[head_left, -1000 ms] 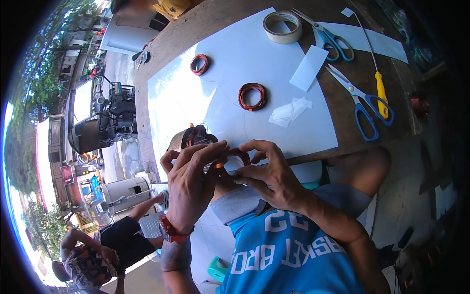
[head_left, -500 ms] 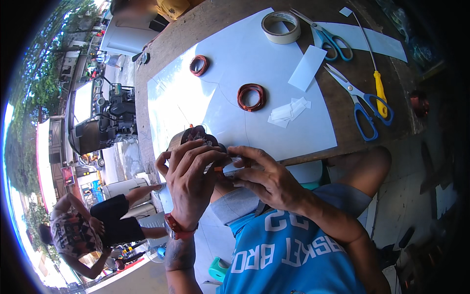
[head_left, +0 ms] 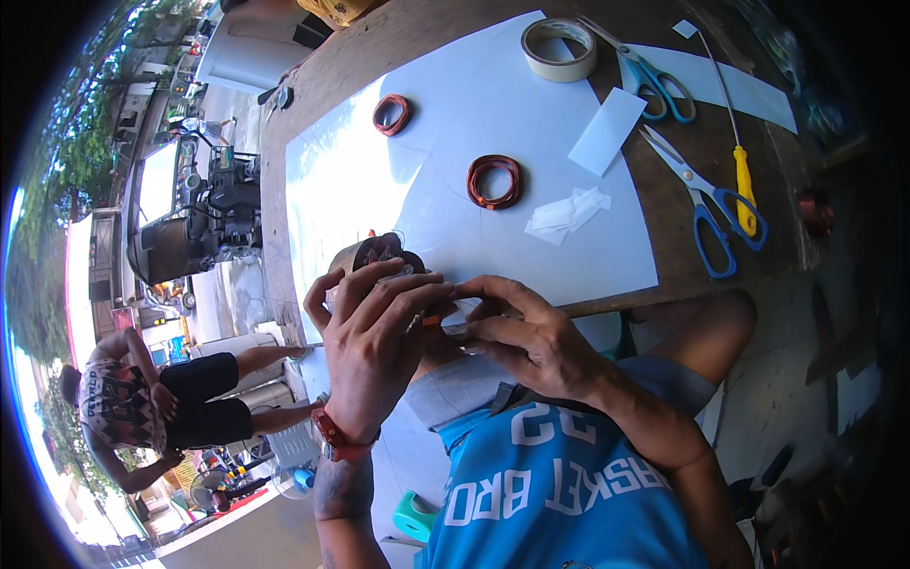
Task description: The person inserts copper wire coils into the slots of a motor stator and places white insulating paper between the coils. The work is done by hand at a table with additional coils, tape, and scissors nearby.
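At the near edge of the table, a round metal part with dark copper windings inside, looking like a motor stator (head_left: 387,250), sits under my left hand (head_left: 379,318). That hand is closed over it, fingers bent across its near side. My right hand (head_left: 536,341) meets it from the right, thumb and fingers pinched at the near end; whatever they grip is hidden. A small orange bit (head_left: 432,321) shows between the hands. Beyond them on a white sheet (head_left: 569,270) lie two copper wire coils, one nearer (head_left: 474,186) and one farther (head_left: 378,116).
Small white slips (head_left: 559,218) and a white strip (head_left: 607,131) lie right of the coils. Farther right are blue-handled scissors (head_left: 703,245), a yellow-handled screwdriver (head_left: 745,194), teal-handled scissors (head_left: 682,106) and a tape roll (head_left: 561,70). A person (head_left: 123,398) stands at left.
The view has shifted slightly, so the table things sit a little differently. My hands stay together at the stator with small finger movements. The person at left has changed posture.
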A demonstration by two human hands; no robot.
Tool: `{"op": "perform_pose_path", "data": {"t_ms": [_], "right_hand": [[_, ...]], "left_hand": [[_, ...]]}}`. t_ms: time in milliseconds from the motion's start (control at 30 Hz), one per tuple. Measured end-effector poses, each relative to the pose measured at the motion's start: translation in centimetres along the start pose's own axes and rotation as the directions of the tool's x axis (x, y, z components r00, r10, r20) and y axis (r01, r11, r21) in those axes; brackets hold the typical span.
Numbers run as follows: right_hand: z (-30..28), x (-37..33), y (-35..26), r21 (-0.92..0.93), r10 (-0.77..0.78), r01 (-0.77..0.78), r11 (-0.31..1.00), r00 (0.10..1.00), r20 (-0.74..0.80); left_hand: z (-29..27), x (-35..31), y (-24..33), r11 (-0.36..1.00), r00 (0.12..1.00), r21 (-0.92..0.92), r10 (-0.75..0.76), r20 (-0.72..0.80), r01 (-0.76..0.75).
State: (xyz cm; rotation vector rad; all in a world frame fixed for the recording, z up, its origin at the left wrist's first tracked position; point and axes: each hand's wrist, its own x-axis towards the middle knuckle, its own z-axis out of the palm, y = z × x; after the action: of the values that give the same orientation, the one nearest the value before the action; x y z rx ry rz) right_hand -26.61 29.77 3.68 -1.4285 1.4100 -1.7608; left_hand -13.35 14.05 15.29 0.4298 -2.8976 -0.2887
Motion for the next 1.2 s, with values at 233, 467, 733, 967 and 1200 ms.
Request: {"op": "perform_pose_path", "data": {"t_ms": [233,467,733,967,1200], "right_hand": [[-0.4,-0.4,0.0,0.004,0.027,-0.027,1.0,1.0,0.012],[0.0,-0.9,0.4,-0.036,-0.018,0.016,0.999,0.999,-0.041],[-0.1,-1.4,0.8,-0.034,0.037,-0.04,0.999,0.996,-0.075],[-0.1,-1.9,0.4,-0.049,0.055,-0.057,0.997,0.997,-0.05],[-0.1,-1.8,0.6,-0.13,0.045,-0.047,0.99,0.999,-0.014]], "left_hand": [[-0.2,-0.4,0.2,0.999,0.999,0.048,-0.018,0.029,0.017],[-0.4,-0.2,1.6,0.987,1.0,0.163,-0.011,0.021,0.007],[2.2,-5.4,7.7,0.618,0.817,-0.653,-0.577,0.001,0.437],[5.2,-5.4,6.6,0.235,0.768,-0.906,-0.626,0.136,0.352],[5.6,-6.1,5.0,0.377,0.826,-0.868,-0.559,0.065,0.323]]}}
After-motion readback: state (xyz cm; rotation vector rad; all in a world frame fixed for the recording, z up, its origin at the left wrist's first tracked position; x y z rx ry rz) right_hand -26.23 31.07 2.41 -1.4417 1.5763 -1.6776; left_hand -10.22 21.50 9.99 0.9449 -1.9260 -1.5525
